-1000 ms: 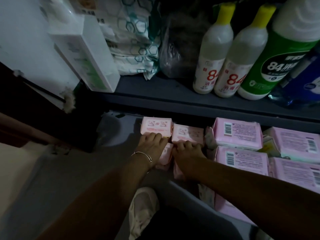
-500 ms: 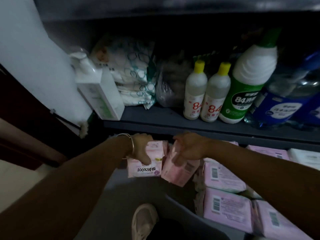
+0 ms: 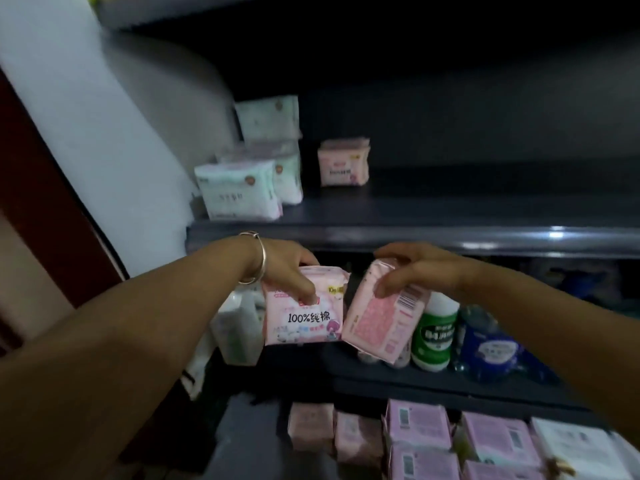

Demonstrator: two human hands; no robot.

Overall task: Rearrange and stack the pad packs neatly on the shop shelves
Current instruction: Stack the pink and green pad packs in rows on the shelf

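My left hand (image 3: 289, 268) grips the top of a pink pad pack (image 3: 304, 318) printed "100%", front side facing me. My right hand (image 3: 414, 270) grips a second pink pad pack (image 3: 382, 318), tilted, with its barcode side showing. Both packs hang in the air just below the edge of the upper shelf (image 3: 415, 233). On that shelf stand mint-green pad packs (image 3: 239, 190) at the left and one pink pack (image 3: 343, 163) further back. More pink packs (image 3: 419, 422) lie on the bottom shelf.
The middle shelf holds a green-labelled bottle (image 3: 435, 336), a blue bottle (image 3: 491, 348) and white bags (image 3: 239, 327) at its left. A white wall (image 3: 104, 133) borders the shelves on the left. The upper shelf's right part is dark and bare.
Both hands have lifted the two pink packs from the bottom shelf up past the middle shelf, to just below the upper shelf. The view has tilted upward with them.
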